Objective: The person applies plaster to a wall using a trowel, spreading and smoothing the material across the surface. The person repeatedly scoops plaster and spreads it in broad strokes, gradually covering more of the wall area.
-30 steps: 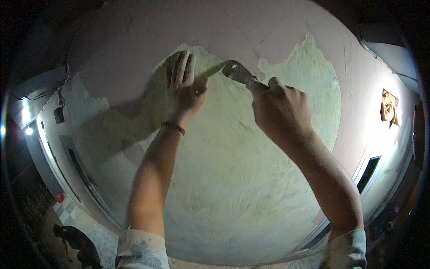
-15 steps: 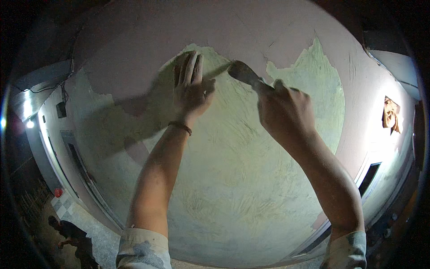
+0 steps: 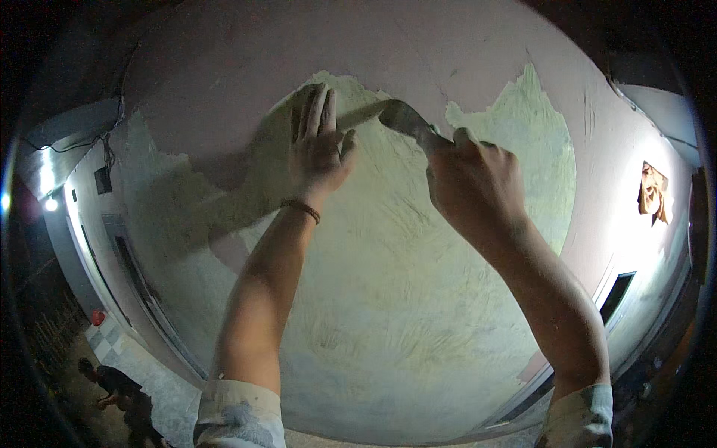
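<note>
One scraper (image 3: 404, 118), upper centre, clenched in right hand (image 3: 478, 178), apparently strips wall (image 3: 396, 299), left hand (image 3: 321, 151) released; next stroke needs pressure.

One wall (image 3: 418, 313) carries one large green patch (image 3: 358, 276), with at least one pink island (image 3: 230, 250) inside it, part hidden by an arm. There are two grips, a left grip (image 3: 320, 153) and a right grip (image 3: 476, 177), on two forearms (image 3: 258, 313) ending in two sleeves (image 3: 239, 412). One scraper (image 3: 405, 119) and one bracelet (image 3: 302, 208) count here too. Toward the wall's left edge is one black box (image 3: 103, 180); toward its right edge, one cloth (image 3: 653, 188). Dark openings (image 3: 617, 296) number at least two, one toward each side edge. Beyond the left edge are one co-worker (image 3: 118, 384), one red object (image 3: 98, 318) and one round lamp (image 3: 51, 203); whether the far-left glare is a second lamp cannot be told.
</note>
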`<state>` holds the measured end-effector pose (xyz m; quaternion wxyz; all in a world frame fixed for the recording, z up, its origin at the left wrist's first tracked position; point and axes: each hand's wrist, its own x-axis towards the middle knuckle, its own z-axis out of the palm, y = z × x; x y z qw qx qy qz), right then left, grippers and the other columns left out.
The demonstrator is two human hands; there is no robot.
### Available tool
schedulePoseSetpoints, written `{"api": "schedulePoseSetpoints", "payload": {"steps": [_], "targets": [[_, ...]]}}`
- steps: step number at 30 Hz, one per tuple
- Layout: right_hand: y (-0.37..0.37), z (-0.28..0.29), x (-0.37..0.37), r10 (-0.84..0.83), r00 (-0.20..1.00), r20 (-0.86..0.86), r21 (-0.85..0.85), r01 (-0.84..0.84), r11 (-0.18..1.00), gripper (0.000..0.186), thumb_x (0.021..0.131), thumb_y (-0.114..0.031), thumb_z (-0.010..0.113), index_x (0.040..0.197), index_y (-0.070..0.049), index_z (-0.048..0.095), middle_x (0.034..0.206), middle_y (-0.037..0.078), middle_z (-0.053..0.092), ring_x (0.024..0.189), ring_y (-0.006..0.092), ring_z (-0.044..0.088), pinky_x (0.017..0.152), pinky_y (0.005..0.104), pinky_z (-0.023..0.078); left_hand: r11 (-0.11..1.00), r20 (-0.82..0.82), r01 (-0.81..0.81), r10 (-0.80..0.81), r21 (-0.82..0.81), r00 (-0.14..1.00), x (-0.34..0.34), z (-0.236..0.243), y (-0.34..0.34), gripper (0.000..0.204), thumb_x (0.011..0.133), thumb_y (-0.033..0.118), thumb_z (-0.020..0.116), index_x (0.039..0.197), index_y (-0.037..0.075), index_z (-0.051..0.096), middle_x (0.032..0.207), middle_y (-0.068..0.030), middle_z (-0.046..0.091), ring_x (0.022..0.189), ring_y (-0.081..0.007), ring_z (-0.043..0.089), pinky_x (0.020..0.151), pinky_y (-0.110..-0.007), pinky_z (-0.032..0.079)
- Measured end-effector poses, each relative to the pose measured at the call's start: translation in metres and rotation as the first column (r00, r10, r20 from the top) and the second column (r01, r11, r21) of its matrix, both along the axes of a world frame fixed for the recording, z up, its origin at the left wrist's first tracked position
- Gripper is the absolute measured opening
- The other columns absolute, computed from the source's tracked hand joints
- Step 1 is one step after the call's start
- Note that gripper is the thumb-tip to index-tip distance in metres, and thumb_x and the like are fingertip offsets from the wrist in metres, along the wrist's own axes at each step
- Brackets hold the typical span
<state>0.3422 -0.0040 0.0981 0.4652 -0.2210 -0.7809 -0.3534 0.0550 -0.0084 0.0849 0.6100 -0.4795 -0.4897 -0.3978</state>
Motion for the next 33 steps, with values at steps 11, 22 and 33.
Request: {"api": "schedulePoseSetpoints", "payload": {"steps": [11, 22, 33], "targets": [[-0.007, 0.008, -0.009, -0.022, 0.999, 0.046, 0.01, 0.022, 1.0, 0.018, 0.098, -0.009, 0.065, 0.111, -0.001, 0.073, 0.087, 0.017, 0.071, 0.068, 0.024, 0.072, 0.057, 0.0394, 0.06, 1.0, -0.041, -0.011, 0.011, 0.004, 0.999, -0.005, -0.001, -0.001, 0.075, 0.105, 0.037, 0.051, 0.167, 0.008, 0.022, 0.172, -0.0171, 0.027, 0.159, -0.0374, 0.027, 0.131, -0.058, 0.02], [-0.01, 0.017, -0.012, -0.087, 0.994, 0.064, -0.016, 0.088, 0.996, 0.021, 0.099, -0.012, 0.066, 0.117, -0.004, 0.074, 0.084, 0.016, 0.072, 0.069, 0.0236, 0.073, 0.057, 0.0407, 0.06, 0.999, -0.002, -0.035, 0.035, -0.003, 0.999, 0.002, -0.001, -0.004, 0.077, 0.102, 0.034, 0.054, 0.167, 0.009, 0.022, 0.171, -0.0154, 0.03, 0.159, -0.0371, 0.029, 0.132, -0.057, 0.021], [-0.021, 0.031, -0.023, 0.003, 0.998, 0.067, 0.048, -0.006, 0.999, 0.024, 0.099, -0.013, 0.066, 0.12, -0.006, 0.075, 0.083, 0.014, 0.072, 0.066, 0.0231, 0.072, 0.057, 0.0377, 0.06, 0.999, 0.014, -0.053, 0.053, -0.012, 0.998, 0.001, 0.003, -0.004, 0.076, 0.102, 0.035, 0.055, 0.166, 0.008, 0.024, 0.169, -0.0178, 0.032, 0.159, -0.0391, 0.027, 0.133, -0.057, 0.02]]}}
